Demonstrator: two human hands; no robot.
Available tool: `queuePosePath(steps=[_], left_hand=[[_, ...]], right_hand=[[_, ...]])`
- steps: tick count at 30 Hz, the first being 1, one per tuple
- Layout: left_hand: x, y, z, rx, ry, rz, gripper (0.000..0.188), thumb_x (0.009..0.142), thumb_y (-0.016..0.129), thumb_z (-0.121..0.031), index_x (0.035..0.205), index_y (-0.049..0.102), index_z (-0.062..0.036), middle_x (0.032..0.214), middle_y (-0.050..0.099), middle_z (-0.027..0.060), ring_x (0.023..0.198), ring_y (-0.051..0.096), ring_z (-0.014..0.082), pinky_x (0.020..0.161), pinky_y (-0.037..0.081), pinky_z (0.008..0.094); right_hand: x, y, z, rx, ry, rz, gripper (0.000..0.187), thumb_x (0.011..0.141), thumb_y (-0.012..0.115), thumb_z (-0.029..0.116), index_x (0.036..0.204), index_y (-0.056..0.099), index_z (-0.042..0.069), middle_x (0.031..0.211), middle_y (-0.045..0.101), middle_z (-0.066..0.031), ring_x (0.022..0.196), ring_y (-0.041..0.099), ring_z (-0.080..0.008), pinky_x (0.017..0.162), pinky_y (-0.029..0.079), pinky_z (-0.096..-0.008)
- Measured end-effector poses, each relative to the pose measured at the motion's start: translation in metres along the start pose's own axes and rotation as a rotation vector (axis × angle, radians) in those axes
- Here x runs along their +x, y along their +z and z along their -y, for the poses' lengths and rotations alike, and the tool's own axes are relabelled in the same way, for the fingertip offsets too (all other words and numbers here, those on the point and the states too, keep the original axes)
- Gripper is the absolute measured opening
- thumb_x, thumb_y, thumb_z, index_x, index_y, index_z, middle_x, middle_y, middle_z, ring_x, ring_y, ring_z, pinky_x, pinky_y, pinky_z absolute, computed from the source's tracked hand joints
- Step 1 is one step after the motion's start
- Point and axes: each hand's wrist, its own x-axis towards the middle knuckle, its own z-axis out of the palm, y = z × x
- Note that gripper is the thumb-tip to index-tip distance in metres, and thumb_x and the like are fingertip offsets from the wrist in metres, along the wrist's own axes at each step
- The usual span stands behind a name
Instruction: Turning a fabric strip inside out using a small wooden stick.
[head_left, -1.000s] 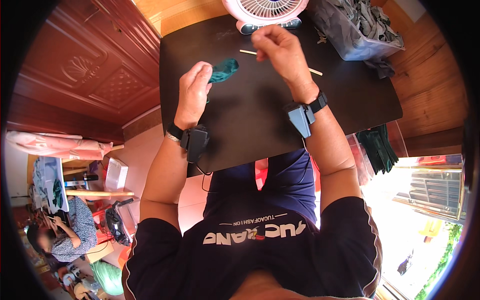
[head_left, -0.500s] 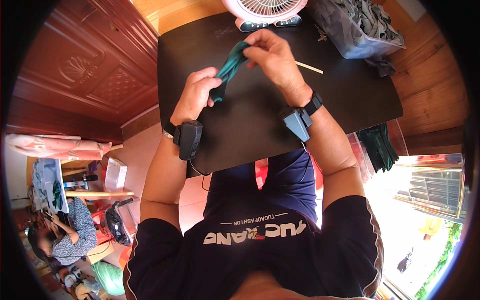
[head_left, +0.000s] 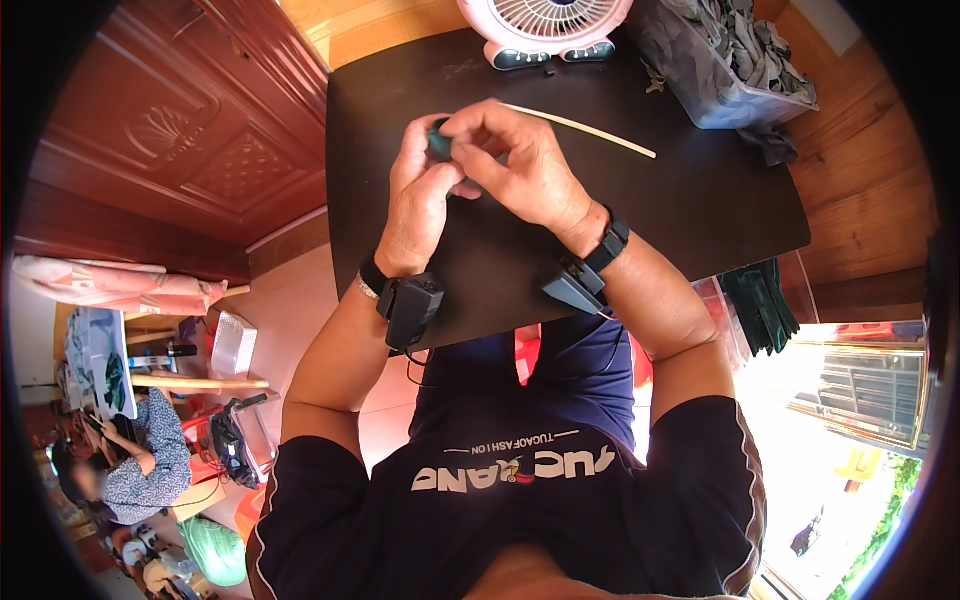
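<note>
Above the dark table (head_left: 640, 215), my two hands meet around a green strip of fabric (head_left: 440, 145), now bunched small. My left hand (head_left: 416, 205) is curled about it from the left side. From the right, my right hand (head_left: 525, 165) closes its bent fingers and thumb over the same bundle. Most of the fabric is hidden by the fingers, which are slightly blurred. Just beyond my right hand, a thin pale stick (head_left: 605, 137) lies on the table.
A pink fan (head_left: 545, 18) stands at the far edge. Back right is a clear plastic bin (head_left: 730, 108) heaped with grey fabric pieces. Dark green fabric strips (head_left: 760, 308) hang beside the table at right. Another person (head_left: 150, 470) sits far off at left.
The green fabric, stretched between my hands before, is now gathered into a small bundle. My right hand has come down and left to meet my left hand, uncovering more of the stick.
</note>
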Motion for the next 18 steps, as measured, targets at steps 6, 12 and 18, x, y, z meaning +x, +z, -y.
queuePosePath(steps=[6,12,18], left_hand=[[0.009,-0.009,-0.007,-0.133,-0.068,-0.039,0.037,0.081,0.048,-0.003,0.117,0.046,-0.0022,0.102,0.057,0.0109,0.085,0.061,0.0212,0.067,0.054,0.0306],[0.010,-0.010,-0.001,0.093,0.015,0.013,0.040,0.078,0.047,0.001,0.118,0.045,0.0002,0.100,0.058,0.0116,0.085,0.060,0.0182,0.069,0.054,0.0299],[0.009,-0.011,0.001,0.343,0.200,0.054,0.041,0.077,0.044,0.004,0.118,0.044,0.0016,0.095,0.060,0.0101,0.078,0.059,0.0139,0.070,0.053,0.0281]], right_hand=[[0.008,-0.018,-0.013,0.107,-0.039,-0.048,0.015,0.087,0.058,-0.001,0.101,0.062,0.000,0.093,0.063,-0.0051,0.077,0.062,-0.0097,0.066,0.052,-0.0232],[0.008,-0.006,-0.012,-0.305,-0.281,-0.081,0.015,0.076,0.067,0.004,0.091,0.065,0.001,0.089,0.062,-0.0065,0.069,0.063,-0.0145,0.061,0.051,-0.0263],[0.009,-0.008,-0.008,-0.350,-0.037,-0.038,0.016,0.072,0.070,0.007,0.085,0.064,0.002,0.077,0.064,-0.0062,0.068,0.063,-0.0144,0.062,0.051,-0.0270]])
